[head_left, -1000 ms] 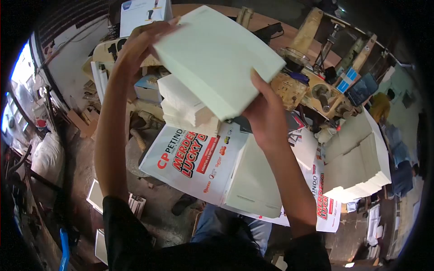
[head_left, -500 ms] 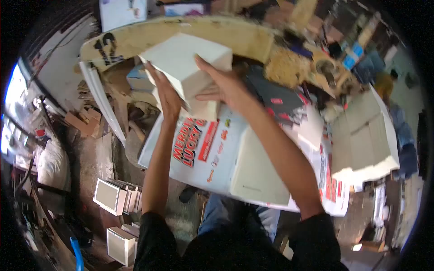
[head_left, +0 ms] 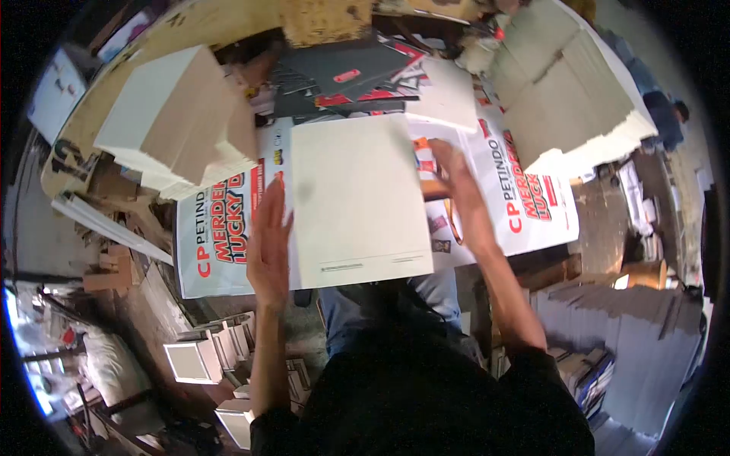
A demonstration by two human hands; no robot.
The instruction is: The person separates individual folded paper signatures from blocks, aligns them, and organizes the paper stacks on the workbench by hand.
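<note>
Before me a stack of white sheets [head_left: 359, 199] with small print along its near edge lies on a printed banner [head_left: 232, 262]. My left hand [head_left: 270, 247] is open along the stack's left edge, fingers stretched forward. On the other side my right hand [head_left: 458, 190] is open, fingers extended and thumb toward the right edge. I cannot tell whether either hand touches the paper. At the back left stands a tall block of white paper [head_left: 163, 118], its lower layers slightly uneven.
A large paper stack [head_left: 566, 83] rises at the back right. Dark printed sheets [head_left: 342, 72] and a white sheet [head_left: 445, 91] lie behind the middle stack. Bound blocks [head_left: 201, 357] sit on the floor at left. Tall grey paper piles [head_left: 639, 342] stand at right.
Both hands have left the white paper block at the back left and come to the stack in the middle. The block now stands by itself. The view has turned.
</note>
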